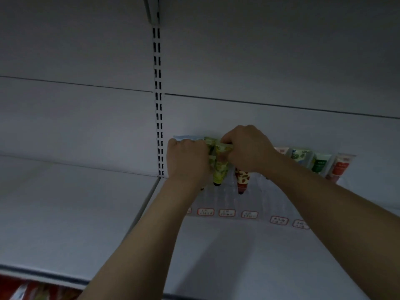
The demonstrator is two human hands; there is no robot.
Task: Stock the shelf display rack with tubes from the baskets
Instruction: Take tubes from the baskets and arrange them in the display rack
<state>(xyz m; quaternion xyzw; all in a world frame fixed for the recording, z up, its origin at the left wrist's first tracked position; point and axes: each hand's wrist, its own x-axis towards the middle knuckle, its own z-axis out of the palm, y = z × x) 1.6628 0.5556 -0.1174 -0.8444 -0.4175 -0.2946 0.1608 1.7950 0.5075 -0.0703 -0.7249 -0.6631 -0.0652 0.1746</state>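
A clear display rack (268,198) with red-edged labels along its front stands at the back of a white shelf (216,256). Both my hands reach into its left part. My right hand (249,148) pinches the flat top end of a yellow-green tube (219,167), which hangs cap down. My left hand (187,161) is curled round more yellow-green tubes just to its left; how many is hidden. A red and cream tube (242,180) stands in the slot under my right hand. Several tubes, green and red (320,164), stand in the slots to the right.
A slotted upright (159,126) divides the white back panel, just left of my left hand. The shelf to the left of it (65,213) is bare. Red packaged goods (32,291) show below the shelf's front edge at the lower left.
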